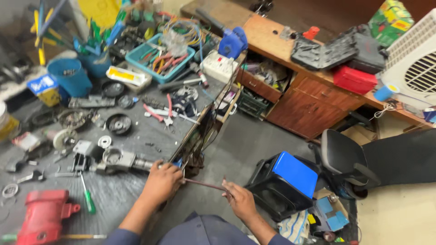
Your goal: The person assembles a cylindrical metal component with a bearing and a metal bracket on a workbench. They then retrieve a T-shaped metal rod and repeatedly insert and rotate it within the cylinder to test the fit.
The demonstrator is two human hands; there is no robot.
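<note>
Head view shows your left hand and right hand each pinching an end of the thin dark metal rod off the grey workbench edge; it looks stiff, light, maybe slippery, so grip near both ends.

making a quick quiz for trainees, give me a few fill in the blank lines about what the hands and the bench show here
1. The left hand rests at the bench edge, touching the end of a grey ____ part.
2. The right hand holds a thin ____ that spans between the two hands.
3. The screwdriver lying on the bench has a ____ handle.
4. Right of the right hand, on the floor, sits a black case with a ____ lid.

Missing words: metal; rod; green; blue
</note>
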